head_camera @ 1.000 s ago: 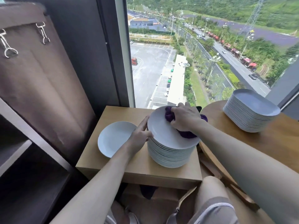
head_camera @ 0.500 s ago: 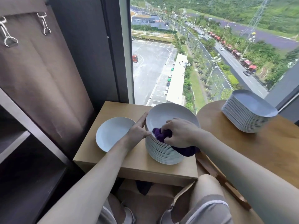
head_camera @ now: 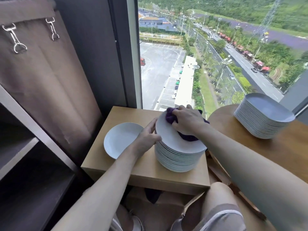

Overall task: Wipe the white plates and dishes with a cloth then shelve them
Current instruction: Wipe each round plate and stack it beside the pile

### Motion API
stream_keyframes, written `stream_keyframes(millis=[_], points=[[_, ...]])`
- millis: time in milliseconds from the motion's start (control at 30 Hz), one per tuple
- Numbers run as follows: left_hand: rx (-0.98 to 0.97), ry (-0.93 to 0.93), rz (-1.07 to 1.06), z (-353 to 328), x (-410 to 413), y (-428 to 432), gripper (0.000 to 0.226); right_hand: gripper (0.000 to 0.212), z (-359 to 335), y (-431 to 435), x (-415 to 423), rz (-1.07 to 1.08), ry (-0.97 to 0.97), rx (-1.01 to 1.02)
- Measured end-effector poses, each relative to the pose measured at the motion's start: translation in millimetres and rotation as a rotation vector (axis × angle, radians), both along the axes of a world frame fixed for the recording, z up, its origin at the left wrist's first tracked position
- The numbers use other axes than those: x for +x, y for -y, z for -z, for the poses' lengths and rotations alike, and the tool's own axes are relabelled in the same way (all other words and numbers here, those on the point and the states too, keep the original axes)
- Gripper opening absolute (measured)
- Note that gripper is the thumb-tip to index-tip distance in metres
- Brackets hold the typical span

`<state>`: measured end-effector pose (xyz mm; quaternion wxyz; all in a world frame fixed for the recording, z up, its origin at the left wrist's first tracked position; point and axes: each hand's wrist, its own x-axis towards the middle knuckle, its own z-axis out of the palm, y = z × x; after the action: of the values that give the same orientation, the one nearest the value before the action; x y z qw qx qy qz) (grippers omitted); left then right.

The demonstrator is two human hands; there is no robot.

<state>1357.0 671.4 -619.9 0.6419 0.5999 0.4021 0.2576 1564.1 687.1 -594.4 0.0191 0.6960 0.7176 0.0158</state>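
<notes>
Purple cloth [head_camera: 187, 137] half under the right hand [head_camera: 188, 120]

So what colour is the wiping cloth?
The cloth is dark purple, clearest in the head view.
</notes>
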Motion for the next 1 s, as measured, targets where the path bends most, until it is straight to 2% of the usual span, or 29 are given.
stream_keyframes(millis=[133,267,333,433,533,633,733,833,1000], points=[[-0.002,-0.013,0.004,0.1,-1.9,-2.6,0.079,0.018,-15.1,18.9,25.1,0.073,0.067,-0.115],[-0.017,0.001,0.003,-0.6,0.4,-0.5,0.079,0.020,-28.7,55.3,28.7,0.042,0.085,-0.273],[0.011,-0.009,-0.012,-1.6,3.3,1.7,0.074,0.020,-33.8,68.7,25.3,-0.010,0.030,-0.315],[0.037,-0.028,-0.032,-4.1,7.4,3.1,0.069,0.015,-36.9,76.2,11.3,-0.060,-0.150,-0.370],[0.023,-0.048,-0.119,-3.9,9.9,1.9,0.055,0.011,-30.0,75.0,-6.3,-0.098,-0.317,-0.340],[0.161,-0.266,-0.258,5.0,10.5,-4.7,0.042,0.025,-24.9,76.1,-13.3,-0.075,-0.433,-0.260],[0.278,-0.483,-0.347,2.6,14.6,-5.3,0.036,0.026,-25.0,83.3,-6.1,-0.034,-0.522,-0.152],[0.344,-0.668,-0.283,-7.5,19.9,-3.4,0.021,0.030,-23.0,94.7,8.5,0.050,-0.623,-0.030],[0.360,-0.830,-0.146,-23.4,18.4,-5.5,0.027,0.017,-18.8,116.9,35.9,0.181,-0.768,0.113]])
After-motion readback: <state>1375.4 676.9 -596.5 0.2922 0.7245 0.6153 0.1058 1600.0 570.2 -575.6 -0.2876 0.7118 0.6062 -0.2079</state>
